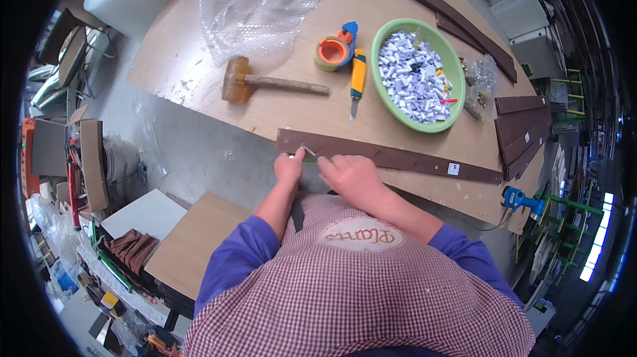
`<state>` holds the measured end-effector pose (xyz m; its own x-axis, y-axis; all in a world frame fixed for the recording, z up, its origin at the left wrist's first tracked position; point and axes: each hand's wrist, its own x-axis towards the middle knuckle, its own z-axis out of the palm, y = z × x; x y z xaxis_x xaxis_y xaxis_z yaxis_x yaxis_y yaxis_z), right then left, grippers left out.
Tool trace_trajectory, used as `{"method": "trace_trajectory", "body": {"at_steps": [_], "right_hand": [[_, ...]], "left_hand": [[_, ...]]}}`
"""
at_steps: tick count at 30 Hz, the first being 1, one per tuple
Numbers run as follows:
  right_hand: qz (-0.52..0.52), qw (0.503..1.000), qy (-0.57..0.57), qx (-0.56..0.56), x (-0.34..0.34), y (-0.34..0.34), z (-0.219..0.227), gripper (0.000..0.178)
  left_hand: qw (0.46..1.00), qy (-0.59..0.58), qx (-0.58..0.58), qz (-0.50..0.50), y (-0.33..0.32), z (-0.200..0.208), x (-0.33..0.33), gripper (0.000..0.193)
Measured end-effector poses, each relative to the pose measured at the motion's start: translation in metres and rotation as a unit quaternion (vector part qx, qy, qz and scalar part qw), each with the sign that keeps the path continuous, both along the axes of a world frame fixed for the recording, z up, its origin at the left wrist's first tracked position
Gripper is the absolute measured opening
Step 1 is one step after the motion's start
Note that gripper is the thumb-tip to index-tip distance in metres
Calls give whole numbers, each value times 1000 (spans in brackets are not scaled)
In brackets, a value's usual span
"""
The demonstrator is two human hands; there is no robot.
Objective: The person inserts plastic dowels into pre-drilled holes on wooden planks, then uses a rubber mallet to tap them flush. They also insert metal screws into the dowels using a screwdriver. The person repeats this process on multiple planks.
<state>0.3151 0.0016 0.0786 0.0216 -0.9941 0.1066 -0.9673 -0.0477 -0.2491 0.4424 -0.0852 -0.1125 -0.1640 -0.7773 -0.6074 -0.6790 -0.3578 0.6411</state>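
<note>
A long dark brown board (391, 156) lies along the table's near edge, with a small white label toward its right end. My left hand (288, 167) is closed at the near edge by the board's left end, its thumb over the surface; what it pinches is too small to make out. Just right of it, my right hand (353, 176) is closed, fingers bent over the same edge. A short thin metal rod (309, 150) slants from its fingertips toward my left thumb. A bit of green shows below the board between the hands.
On the wooden table (279, 115) are a mallet (237, 80), a yellow utility knife (357, 78), a tape dispenser (336, 50) and a green basin (376, 71) of white rolled pieces. Bubble wrap (255, 15), more brown boards (521, 128) and a blue power tool (521, 202) lie around.
</note>
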Motion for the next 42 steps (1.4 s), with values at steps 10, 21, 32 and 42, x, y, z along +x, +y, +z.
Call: {"method": "trace_trajectory", "body": {"at_steps": [10, 21, 32, 42], "right_hand": [[-87, 989, -81, -87, -38, -2, 2, 19], [-447, 812, -375, 16, -94, 151, -10, 19], [-262, 891, -372, -5, -87, 139, -18, 29], [-62, 977, -191, -66, -50, 38, -43, 30]], "left_hand": [[977, 91, 133, 137, 0, -32, -2, 45], [955, 185, 119, 200, -13, -1, 20, 42], [961, 146, 141, 188, 10, 22, 11, 36], [951, 146, 186, 199, -2, 5, 2, 35]]}}
